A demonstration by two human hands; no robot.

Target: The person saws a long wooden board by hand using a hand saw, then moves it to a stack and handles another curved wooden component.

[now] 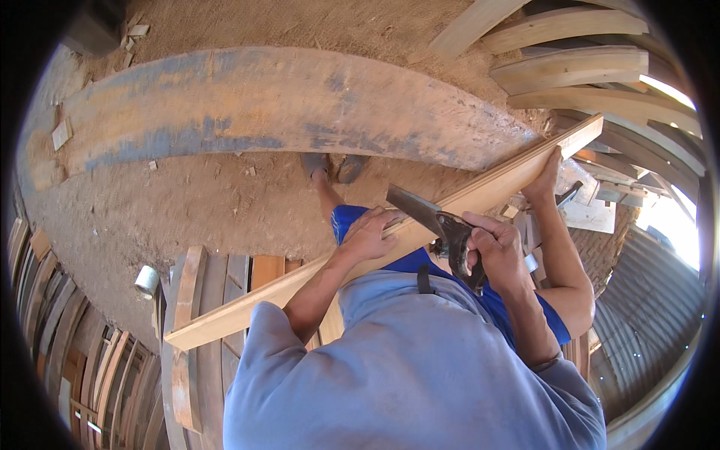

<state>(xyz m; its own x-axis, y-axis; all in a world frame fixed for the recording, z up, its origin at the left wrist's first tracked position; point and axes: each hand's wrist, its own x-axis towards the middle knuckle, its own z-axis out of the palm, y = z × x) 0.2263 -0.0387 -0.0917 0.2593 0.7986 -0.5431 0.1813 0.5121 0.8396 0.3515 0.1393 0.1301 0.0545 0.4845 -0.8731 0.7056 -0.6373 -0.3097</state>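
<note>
A long pale wooden board (517, 171) slants across my lap, from the lower left up to the right. My left hand (369, 235) grips the board near its middle, fingers bent over its upper face. In my right hand (496, 246) is a handsaw (415, 208), the fist closed round its black handle. The saw's blade points up and left and overlaps the board, just right of my left hand; whether its teeth are in the wood I cannot tell. My bent right leg (562, 262) reaches up to the board, its foot against the wood near the far end.
A large curved, rust-stained slab (285, 101) spans the dirt floor ahead. Curved timbers (570, 67) are piled at the far right, above corrugated metal sheeting (645, 292). More planks (191, 300) lie at my left, near a pale can (147, 280). Dark footwear (350, 169) rests by the slab.
</note>
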